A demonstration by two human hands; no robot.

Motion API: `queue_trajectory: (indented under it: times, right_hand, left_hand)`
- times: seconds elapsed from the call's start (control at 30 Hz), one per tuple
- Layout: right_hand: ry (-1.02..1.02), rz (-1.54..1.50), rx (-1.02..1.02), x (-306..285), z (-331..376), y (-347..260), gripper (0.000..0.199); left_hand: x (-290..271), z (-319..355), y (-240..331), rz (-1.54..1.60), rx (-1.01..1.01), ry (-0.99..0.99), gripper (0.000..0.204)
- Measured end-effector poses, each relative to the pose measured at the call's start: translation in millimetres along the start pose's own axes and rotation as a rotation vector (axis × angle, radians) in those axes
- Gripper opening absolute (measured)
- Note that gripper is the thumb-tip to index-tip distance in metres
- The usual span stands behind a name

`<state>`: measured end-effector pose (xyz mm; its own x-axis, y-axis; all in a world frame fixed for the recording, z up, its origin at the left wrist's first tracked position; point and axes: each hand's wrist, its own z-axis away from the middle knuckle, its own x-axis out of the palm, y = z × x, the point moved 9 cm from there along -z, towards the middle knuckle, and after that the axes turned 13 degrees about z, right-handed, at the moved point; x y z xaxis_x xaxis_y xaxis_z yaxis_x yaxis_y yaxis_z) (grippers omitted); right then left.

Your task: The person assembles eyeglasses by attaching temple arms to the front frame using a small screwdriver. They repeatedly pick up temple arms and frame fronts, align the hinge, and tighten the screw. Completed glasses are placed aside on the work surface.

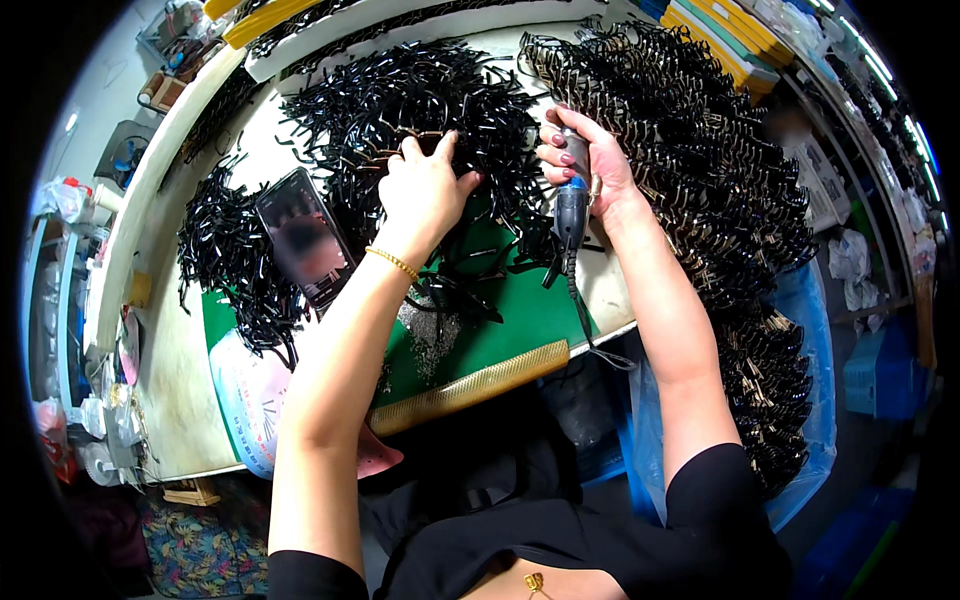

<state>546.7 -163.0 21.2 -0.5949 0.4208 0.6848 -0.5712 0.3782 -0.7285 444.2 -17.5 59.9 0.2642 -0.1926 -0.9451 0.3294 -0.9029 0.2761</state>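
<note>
Right at the near edge of the worktop [178, 405], a ribbed yellowish strip [475, 385] is running along the rim, and just behind it pale grit [428, 340] is lying on a green mat [540, 310]. A dark cable [572, 288] is trailing from the handheld tool [571, 215] to that same edge, right of the middle. Here's the right hand [608, 165], its fingers closing snugly round the grey upper barrel; the tool is looking rigid and moderately weighty, best held right there, with the cable hanging free.

Over to the left hand [425, 190], and it's resting on the heap, fingers curving part-way open, thumb standing apart from the forefinger. A thin brownish piece is showing by the fingertips, though from above I can't fairly tell whether it's being pinched.

The black pieces [400, 95] are filling the worktop's middle towards its far edge: slim, glossy, bent, surely light and stiff, likely slippery and quick to tangle or scratch. Each is asking for a pinch at mid-length, off the top. A phone [303, 235] is slanting on their left, dense black-and-gold rows [690, 130] are crowding the right edge, and a white board [300, 52] is lining the far side.
</note>
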Motion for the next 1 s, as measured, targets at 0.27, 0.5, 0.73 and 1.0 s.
queue_trajectory:
  times: [0.27, 0.5, 0.73, 1.0]
  right_hand:
    - [0.018, 0.049, 0.052, -3, -3, 10, 0.016]
    - [0.074, 0.059, 0.065, -17, -2, 10, 0.017]
    - [0.057, 0.067, 0.075, -12, -7, 13, 0.017]
    - [0.033, 0.088, 0.052, -12, -5, 8, 0.016]
  left_hand:
    - [8, -9, 38, -0.18, 0.066, 0.118, 0.061]
    - [17, -17, 22, -0.023, 0.01, -0.207, 0.063]
    - [19, -29, 16, 0.197, 0.345, -0.401, 0.072]
    - [-8, -16, 14, 0.521, 0.339, -0.729, 0.033]
